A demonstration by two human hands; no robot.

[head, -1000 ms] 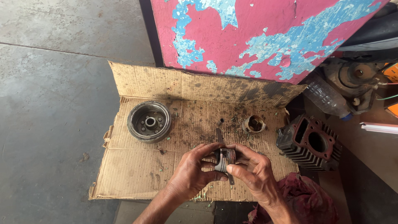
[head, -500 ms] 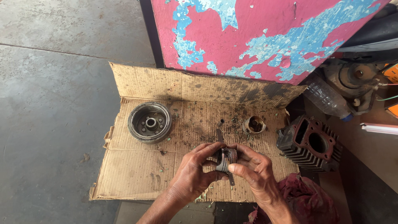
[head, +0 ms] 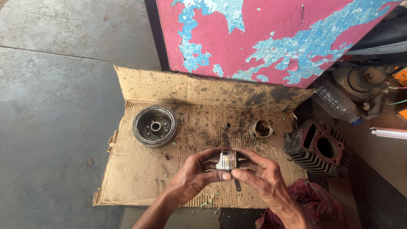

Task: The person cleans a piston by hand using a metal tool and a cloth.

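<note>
2 hands, left hand point(head: 193, 176), right hand point(head: 263, 178), gripping piston point(head: 226, 160)

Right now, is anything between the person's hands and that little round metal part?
No. Both hands already hold the piston directly: the left hand and the right hand pinch it with bare fingers above the cardboard. Nothing lies between.

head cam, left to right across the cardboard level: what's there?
Round dark metal flywheel with a hub in its middle → small grey metal piston held between both hands → small brassy open-topped cylinder standing on the cardboard → dark finned engine cylinder block with a reddish top face.
</note>
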